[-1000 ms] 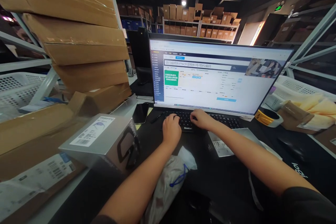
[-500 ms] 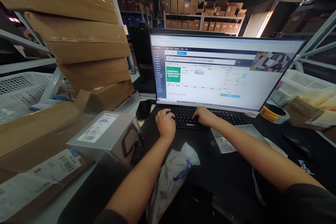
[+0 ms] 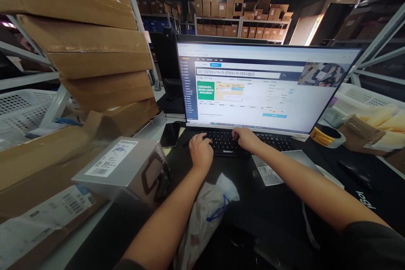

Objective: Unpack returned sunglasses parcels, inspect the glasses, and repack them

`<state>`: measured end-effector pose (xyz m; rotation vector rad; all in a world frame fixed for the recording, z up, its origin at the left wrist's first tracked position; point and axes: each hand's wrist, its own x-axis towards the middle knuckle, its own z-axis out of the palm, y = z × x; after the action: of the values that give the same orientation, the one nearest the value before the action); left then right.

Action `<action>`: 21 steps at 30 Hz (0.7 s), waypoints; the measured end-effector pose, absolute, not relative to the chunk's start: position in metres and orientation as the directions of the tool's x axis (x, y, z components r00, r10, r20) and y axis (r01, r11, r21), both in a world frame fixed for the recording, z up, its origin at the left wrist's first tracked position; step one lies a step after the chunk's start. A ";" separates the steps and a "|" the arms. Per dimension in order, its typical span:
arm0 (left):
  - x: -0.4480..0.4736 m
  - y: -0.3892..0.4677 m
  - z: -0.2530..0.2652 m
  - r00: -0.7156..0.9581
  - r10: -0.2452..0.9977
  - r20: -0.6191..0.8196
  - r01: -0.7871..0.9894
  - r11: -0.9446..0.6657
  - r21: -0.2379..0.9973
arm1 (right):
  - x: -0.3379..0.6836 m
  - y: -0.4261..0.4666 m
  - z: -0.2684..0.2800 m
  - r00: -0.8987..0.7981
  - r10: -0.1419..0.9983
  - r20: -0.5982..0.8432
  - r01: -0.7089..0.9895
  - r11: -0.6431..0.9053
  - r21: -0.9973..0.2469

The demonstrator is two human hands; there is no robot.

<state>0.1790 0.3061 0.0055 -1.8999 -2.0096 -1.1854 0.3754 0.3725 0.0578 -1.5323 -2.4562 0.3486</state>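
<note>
My left hand [image 3: 201, 152] rests on the left end of a black keyboard [image 3: 224, 145], its fingers apart over the keys and nothing in it. Over the middle keys is my right hand [image 3: 246, 138], also holding nothing, with a finger bent down to the keys. Just behind the keyboard stands a monitor [image 3: 240, 97] showing a page with a green message box and a small camera picture. Under my right forearm lies a flat silver box [image 3: 268, 175], partly hidden. A grey drawstring pouch [image 3: 205, 215] with a blue cord lies between my forearms.
Left of my left arm sits a grey product box [image 3: 123, 168] with a white label. A phone [image 3: 171, 134] lies behind it. Large cardboard boxes [image 3: 101, 42] are stacked at the left. To the right are a tape roll [image 3: 327, 136] and a black mouse [image 3: 354, 173].
A pale orange panel has appeared beside the green box on the screen. The view has shifted slightly, and both hands stay at the keyboard.
</note>
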 end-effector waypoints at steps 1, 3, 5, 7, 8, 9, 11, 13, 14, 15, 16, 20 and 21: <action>0.180 0.305 0.007 -0.202 0.780 0.592 0.892 -0.103 0.441 | 0.375 0.372 0.057 -0.432 0.899 0.065 0.846 0.430 -0.315; 0.183 0.304 0.008 -0.214 0.768 0.603 0.891 -0.099 0.442 | 0.374 0.371 0.057 -0.433 0.899 0.067 0.847 0.432 -0.310; 0.184 0.303 0.009 -0.223 0.762 0.608 0.890 -0.095 0.445 | 0.374 0.370 0.057 -0.426 0.902 0.076 0.852 0.428 -0.303; 0.185 0.303 0.008 -0.224 0.762 0.607 0.890 -0.094 0.447 | 0.373 0.370 0.059 -0.421 0.903 0.084 0.855 0.426 -0.297; 0.184 0.303 0.008 -0.225 0.763 0.606 0.889 -0.094 0.448 | 0.373 0.369 0.060 -0.420 0.904 0.084 0.856 0.425 -0.294; 0.184 0.304 0.008 -0.225 0.763 0.605 0.889 -0.093 0.448 | 0.373 0.369 0.061 -0.418 0.905 0.081 0.859 0.423 -0.290; 0.183 0.304 0.007 -0.226 0.763 0.605 0.889 -0.092 0.448 | 0.374 0.368 0.063 -0.406 0.911 0.071 0.869 0.409 -0.279; 0.183 0.305 0.007 -0.222 0.762 0.608 0.891 -0.095 0.445 | 0.375 0.368 0.064 -0.377 0.924 0.066 0.885 0.381 -0.267; 0.183 0.305 0.007 -0.219 0.762 0.610 0.892 -0.097 0.442 | 0.376 0.368 0.064 -0.364 0.929 0.063 0.892 0.367 -0.263; 0.183 0.305 0.006 -0.215 0.762 0.611 0.893 -0.099 0.439 | 0.376 0.368 0.063 -0.356 0.933 0.058 0.896 0.358 -0.261; 0.183 0.305 0.006 -0.211 0.762 0.612 0.894 -0.102 0.435 | 0.377 0.369 0.063 -0.354 0.934 0.052 0.897 0.355 -0.263; 0.183 0.306 0.005 -0.189 0.760 0.622 0.899 -0.121 0.421 | 0.375 0.371 0.059 -0.397 0.917 0.036 0.875 0.390 -0.287; 0.183 0.306 0.004 -0.183 0.758 0.626 0.900 -0.128 0.417 | 0.375 0.371 0.059 -0.415 0.909 0.036 0.865 0.407 -0.294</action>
<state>0.1828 0.3060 0.0042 -1.8856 -1.9486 -1.2019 0.3746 0.3712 0.0588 -1.5778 -2.4695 0.3423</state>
